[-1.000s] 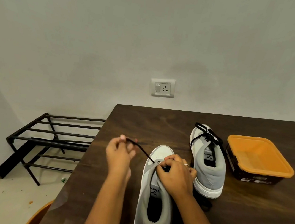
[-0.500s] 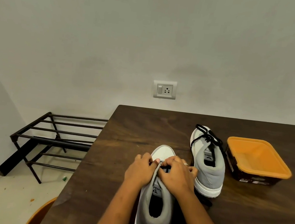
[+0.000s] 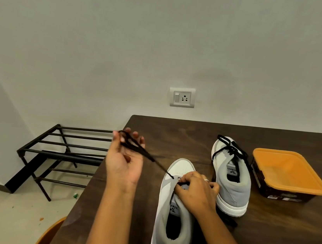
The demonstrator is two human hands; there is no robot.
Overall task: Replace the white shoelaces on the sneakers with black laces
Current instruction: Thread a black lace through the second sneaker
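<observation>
The dark brown wooden table carries a grey-and-white high-top sneaker, heel toward the camera. To that sneaker's right stands a second grey-and-white sneaker, already laced in black, and right of that an orange-lidded plastic tub. The left hand, which half a second ago was pressed against the near sneaker's tongue, has swung out to the sneaker's left, palm up, gripping the thin black lace (now pulled taut from the eyelets). The right hand stays over the tongue, fingers curled, pinching the lace there.
</observation>
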